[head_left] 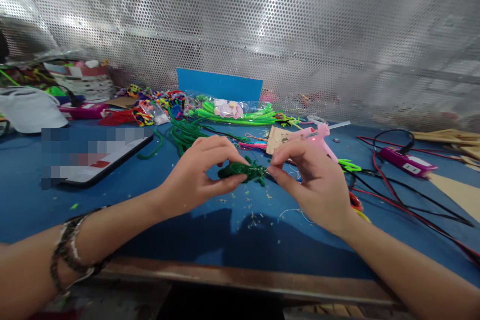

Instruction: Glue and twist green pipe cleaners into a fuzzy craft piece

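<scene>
A small dark green pipe-cleaner piece (243, 172) is held just above the blue table (150, 210). My left hand (202, 170) is closed round its left end, thumb below and fingers over the top. My right hand (311, 185) pinches its right end between thumb and fingertips. Small green and white scraps lie on the table under both hands.
A pink glue gun (317, 136) lies behind my right hand, with red and black cables (405, 205) and a purple device (407, 162) to the right. A phone (101, 160) lies at left. Green pipe cleaners (187, 132), a bag of bright green ones (240, 112) and coloured craft bits sit at the back.
</scene>
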The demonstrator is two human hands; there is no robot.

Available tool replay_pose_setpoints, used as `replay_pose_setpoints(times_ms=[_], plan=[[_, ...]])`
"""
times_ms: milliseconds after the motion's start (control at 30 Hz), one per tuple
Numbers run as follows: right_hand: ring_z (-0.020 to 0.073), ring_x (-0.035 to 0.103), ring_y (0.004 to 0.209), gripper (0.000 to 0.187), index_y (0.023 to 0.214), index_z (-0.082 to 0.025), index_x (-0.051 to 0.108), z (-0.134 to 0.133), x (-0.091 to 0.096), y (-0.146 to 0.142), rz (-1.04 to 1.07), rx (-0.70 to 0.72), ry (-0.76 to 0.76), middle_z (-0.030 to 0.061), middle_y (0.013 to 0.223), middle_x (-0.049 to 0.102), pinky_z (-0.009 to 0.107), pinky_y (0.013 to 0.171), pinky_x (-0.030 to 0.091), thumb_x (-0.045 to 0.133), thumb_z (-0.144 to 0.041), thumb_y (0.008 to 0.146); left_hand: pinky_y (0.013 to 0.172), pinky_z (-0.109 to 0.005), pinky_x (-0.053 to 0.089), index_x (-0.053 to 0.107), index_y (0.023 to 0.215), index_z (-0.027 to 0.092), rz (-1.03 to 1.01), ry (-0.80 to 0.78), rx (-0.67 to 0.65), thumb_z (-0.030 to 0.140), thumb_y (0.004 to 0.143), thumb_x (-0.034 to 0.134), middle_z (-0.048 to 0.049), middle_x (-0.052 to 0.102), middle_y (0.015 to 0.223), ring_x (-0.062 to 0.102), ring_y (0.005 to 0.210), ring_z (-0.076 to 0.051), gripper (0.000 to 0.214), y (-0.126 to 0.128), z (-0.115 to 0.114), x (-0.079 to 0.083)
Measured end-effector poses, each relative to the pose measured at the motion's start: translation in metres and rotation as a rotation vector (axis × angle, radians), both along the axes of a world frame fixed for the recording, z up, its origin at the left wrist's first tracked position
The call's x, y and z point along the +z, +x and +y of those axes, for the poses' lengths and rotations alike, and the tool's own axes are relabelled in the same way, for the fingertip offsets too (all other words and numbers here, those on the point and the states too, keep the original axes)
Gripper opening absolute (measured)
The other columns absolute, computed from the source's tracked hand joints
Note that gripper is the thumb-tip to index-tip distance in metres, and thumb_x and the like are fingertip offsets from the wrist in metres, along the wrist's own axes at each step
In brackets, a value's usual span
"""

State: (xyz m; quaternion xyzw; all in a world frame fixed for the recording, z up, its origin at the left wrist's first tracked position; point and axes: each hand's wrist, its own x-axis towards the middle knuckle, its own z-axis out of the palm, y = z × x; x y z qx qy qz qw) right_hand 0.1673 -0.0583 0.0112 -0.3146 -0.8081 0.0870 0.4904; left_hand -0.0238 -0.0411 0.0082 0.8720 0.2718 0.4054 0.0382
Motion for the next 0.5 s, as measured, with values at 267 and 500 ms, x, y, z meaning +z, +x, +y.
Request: replay_pose_setpoints(times_ms=[267, 500], plan=[[0.0067, 0.049, 0.055, 0.007, 0.069, -0.019, 0.051, -0.0019, 0.0068, 0.0014, 0.015, -0.071, -0.026, -0.0024, 0.062, 0.054, 0.018, 0.051, 0.042, 0.052, -0.02, 0.076, 0.07, -0.025, 0.035, 0.059, 0.08, 0.018, 0.061, -0.043, 0.004, 0.023, 0.074, 0.056, 0.0005, 0.059, 0.075, 0.051, 0.072, -0.011, 0.009, 0.0015, 0.003, -0.0025], [0.008, 0.048, 0.057, 0.021, 0.067, -0.017, 0.048, -0.0027, 0.008, 0.0013, -0.04, 0.011, -0.083, -0.0007, 0.061, 0.051, 0.021, 0.053, 0.041, 0.037, -0.023, 0.084, 0.068, -0.025, 0.035, 0.059, 0.08, 0.018, 0.068, -0.055, 0.006, 0.026, 0.074, 0.054, 0.0001, 0.059, 0.075, 0.051, 0.071, -0.011, 0.012, 0.0013, 0.0055, -0.0054]])
